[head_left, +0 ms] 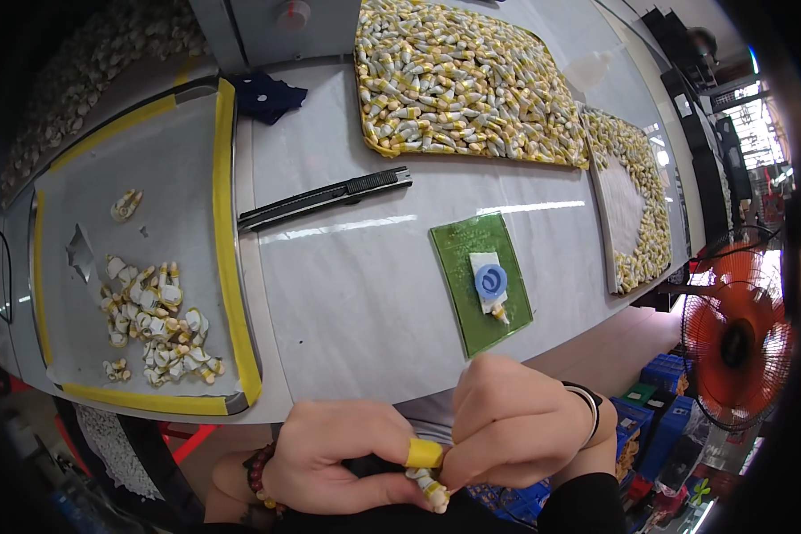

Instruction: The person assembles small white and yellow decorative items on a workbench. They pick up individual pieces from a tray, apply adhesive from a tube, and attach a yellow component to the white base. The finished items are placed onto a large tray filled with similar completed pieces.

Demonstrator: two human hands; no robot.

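Note:
Near the table's front edge, my left hand (343,458) pinches a small white-and-yellow molded piece (428,489) between thumb and index finger. A yellow wrap covers the tip of that index finger. From the other side my right hand (512,423) is closed, its fingertips pressed against the same piece; they hide part of it. Beyond my right hand lies a green rectangular mat (485,336). On the mat rests a blue round ring-shaped piece (490,282) over a white pad, and a small yellow-and-white tip sticks out below it.
A black utility knife (329,198) lies mid-table. At left, a yellow-taped tray (226,222) holds loose pieces (160,325). Behind are a full tray of similar pieces (463,84) and a partly filled tray (621,200). A dark cloth (267,96) and orange fan (737,329) also show.

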